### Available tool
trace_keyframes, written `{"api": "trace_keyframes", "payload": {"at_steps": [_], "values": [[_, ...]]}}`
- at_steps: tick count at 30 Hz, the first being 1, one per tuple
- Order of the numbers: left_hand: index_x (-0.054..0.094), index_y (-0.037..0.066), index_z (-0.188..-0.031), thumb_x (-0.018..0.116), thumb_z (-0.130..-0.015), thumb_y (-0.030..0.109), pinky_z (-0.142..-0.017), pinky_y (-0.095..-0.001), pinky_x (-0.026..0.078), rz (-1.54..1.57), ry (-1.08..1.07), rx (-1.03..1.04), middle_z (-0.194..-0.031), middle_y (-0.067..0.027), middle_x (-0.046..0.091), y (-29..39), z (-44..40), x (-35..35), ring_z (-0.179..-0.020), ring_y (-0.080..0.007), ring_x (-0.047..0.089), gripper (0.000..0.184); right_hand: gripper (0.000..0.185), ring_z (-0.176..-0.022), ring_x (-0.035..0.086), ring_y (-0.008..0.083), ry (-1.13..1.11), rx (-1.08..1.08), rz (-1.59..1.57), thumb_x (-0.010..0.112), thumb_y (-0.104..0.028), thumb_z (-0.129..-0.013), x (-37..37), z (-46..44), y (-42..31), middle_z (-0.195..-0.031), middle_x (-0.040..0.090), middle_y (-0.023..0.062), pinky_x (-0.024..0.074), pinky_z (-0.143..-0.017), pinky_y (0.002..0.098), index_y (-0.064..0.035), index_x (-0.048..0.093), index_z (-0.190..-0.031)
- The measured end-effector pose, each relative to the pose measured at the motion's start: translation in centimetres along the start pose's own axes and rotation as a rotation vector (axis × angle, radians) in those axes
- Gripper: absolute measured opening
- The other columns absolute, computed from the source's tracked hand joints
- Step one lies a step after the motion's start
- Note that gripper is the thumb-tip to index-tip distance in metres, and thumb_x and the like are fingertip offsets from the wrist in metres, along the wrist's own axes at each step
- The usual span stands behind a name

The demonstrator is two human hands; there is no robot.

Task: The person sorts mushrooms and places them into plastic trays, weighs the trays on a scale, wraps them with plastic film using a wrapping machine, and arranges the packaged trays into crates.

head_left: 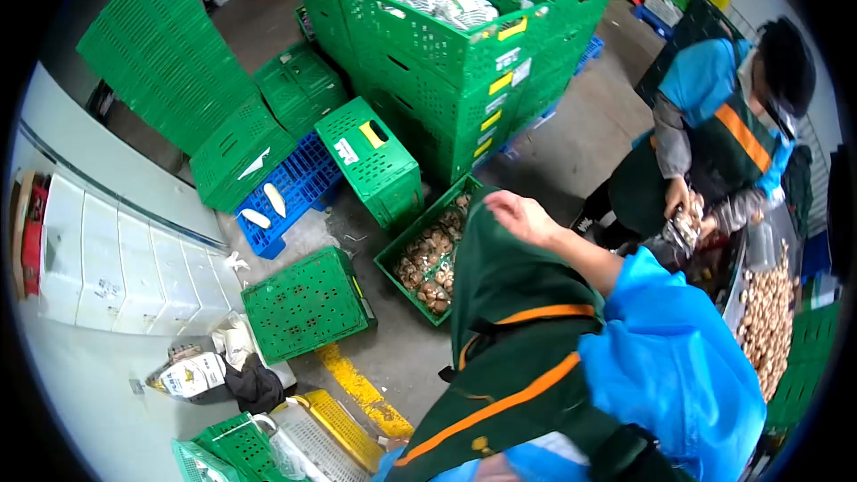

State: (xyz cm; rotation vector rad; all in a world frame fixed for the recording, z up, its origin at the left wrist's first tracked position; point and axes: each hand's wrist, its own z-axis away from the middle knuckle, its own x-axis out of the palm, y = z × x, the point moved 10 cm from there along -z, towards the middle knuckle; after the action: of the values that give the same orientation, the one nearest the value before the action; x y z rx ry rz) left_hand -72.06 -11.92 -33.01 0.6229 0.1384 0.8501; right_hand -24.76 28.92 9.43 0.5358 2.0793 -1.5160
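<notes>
My right hand point(525, 218) reaches out from a pushed-up blue sleeve, over the dark green apron point(500, 375) that covers my lap. Its fingers are loosely bent and apart, with nothing visible in them. Just beyond it on the floor stands a green crate point(389, 261) of brown mushrooms point(431, 261), partly hidden by the apron. At the bottom edge shows a small patch of skin between blue cloth; which part of me it is, I cannot tell. My left hand is not recognisable anywhere in view.
On the right a co-worker point(714, 125) holds mushrooms near a clear bag. Beside them lies a heap of small mushrooms point(766, 321). Stacked green crates point(428, 116) stand ahead. Another green crate point(303, 303), a blue pallet point(299, 180) and baskets point(335, 433) sit to the left.
</notes>
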Motion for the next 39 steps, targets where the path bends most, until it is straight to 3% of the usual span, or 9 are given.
{"api": "trace_keyframes", "payload": {"at_steps": [4,5,7,12,21,24,29,32,39], "values": [[0.044,0.011,-0.064,0.050,-0.082,0.018,-0.043,-0.0299,0.036,0.152,-0.273,0.056,-0.057,-0.0020,0.044,0.8,-6.4,10.0,-0.054,-0.0139,0.045,0.020,0.020,-0.082,0.060,0.0293,-0.165,-0.148,0.042,0.050,-0.012,-0.082,4.4,-0.9,-6.6,-0.091,0.062,0.0117,0.0489,-0.071,0.0365,-0.0077,0.056,-0.099],[0.051,0.008,-0.081,0.052,-0.083,0.020,-0.046,-0.0277,0.042,0.042,0.154,0.109,-0.062,-0.0027,0.051,3.8,-5.2,11.8,-0.058,-0.0142,0.050,0.012,0.020,-0.081,0.060,0.0300,-0.309,-0.102,0.140,0.050,-0.013,-0.081,6.9,-0.6,-4.3,-0.089,0.062,0.0116,0.0487,-0.070,0.0375,-0.0091,0.057,-0.099],[0.051,0.007,-0.099,0.052,-0.087,0.021,-0.052,-0.0239,0.047,-0.220,-0.182,0.277,-0.080,-0.0038,0.056,8.0,-7.6,18.4,-0.063,-0.0129,0.054,0.018,0.024,-0.080,0.060,0.0303,-0.530,0.102,0.323,0.050,-0.016,-0.079,10.3,0.2,4.9,-0.087,0.063,0.0116,0.0485,-0.069,0.0398,-0.0127,0.058,-0.101],[0.050,0.004,-0.102,0.049,-0.086,0.009,-0.055,-0.0244,0.047,-0.552,-0.136,0.415,-0.084,-0.0072,0.058,13.2,-15.1,25.7,-0.066,-0.0119,0.056,0.017,0.039,-0.081,0.063,0.0282,-0.244,0.849,0.182,0.052,-0.018,-0.072,9.5,-2.6,32.2,-0.086,0.064,0.0163,0.0480,-0.074,0.0366,-0.0041,0.053,-0.109],[0.038,-0.004,-0.122,0.056,-0.074,0.009,-0.096,-0.0417,0.032,-1.336,-0.478,1.198,-0.122,-0.0232,0.043,10.5,-28.5,68.5,-0.112,-0.0397,0.040,0.053,0.050,-0.107,0.045,0.0369,-0.289,0.561,0.451,0.056,-0.019,-0.076,24.6,-15.8,63.2,-0.118,0.043,0.0204,0.0389,-0.091,0.0402,-0.0008,0.039,-0.119],[0.028,-0.002,-0.129,0.053,-0.075,0.010,-0.101,-0.0419,0.027,-1.605,-0.380,1.371,-0.132,-0.0200,0.033,7.2,-35.8,78.0,-0.121,-0.0348,0.033,0.061,0.064,-0.110,0.042,0.0358,-0.411,0.421,0.616,0.058,-0.022,-0.075,29.9,-15.2,68.1,-0.124,0.038,0.0192,0.0357,-0.094,0.0415,-0.0006,0.029,-0.128],[0.023,0.000,-0.132,0.058,-0.068,0.010,-0.101,-0.0407,0.027,-1.911,-0.243,1.179,-0.129,-0.0184,0.034,3.5,-48.7,82.7,-0.119,-0.0344,0.034,0.074,0.070,-0.118,0.038,0.0335,-0.167,0.383,0.485,0.057,-0.030,-0.075,30.4,-17.7,78.9,-0.131,0.035,0.0185,0.0340,-0.097,0.0415,-0.0050,0.026,-0.132],[0.025,0.004,-0.131,0.062,-0.062,0.010,-0.098,-0.0419,0.029,-1.984,-0.196,0.972,-0.120,-0.0158,0.038,2.7,-51.9,83.0,-0.112,-0.0340,0.037,0.079,0.064,-0.117,0.042,0.0310,-0.406,0.786,0.321,0.055,-0.033,-0.076,34.8,-17.0,79.3,-0.125,0.043,0.0181,0.0358,-0.095,0.0411,-0.0075,0.030,-0.129],[0.028,0.009,-0.129,0.063,-0.058,0.002,-0.093,-0.0465,0.029,-1.986,-0.237,1.028,-0.120,-0.0146,0.038,2.1,-53.4,83.1,-0.113,-0.0332,0.036,0.079,0.034,-0.084,0.061,0.0356,-0.542,0.606,0.487,0.040,-0.034,-0.089,32.8,-19.5,82.6,-0.088,0.061,0.0219,0.0477,-0.076,0.0453,-0.0042,0.048,-0.103]]}}
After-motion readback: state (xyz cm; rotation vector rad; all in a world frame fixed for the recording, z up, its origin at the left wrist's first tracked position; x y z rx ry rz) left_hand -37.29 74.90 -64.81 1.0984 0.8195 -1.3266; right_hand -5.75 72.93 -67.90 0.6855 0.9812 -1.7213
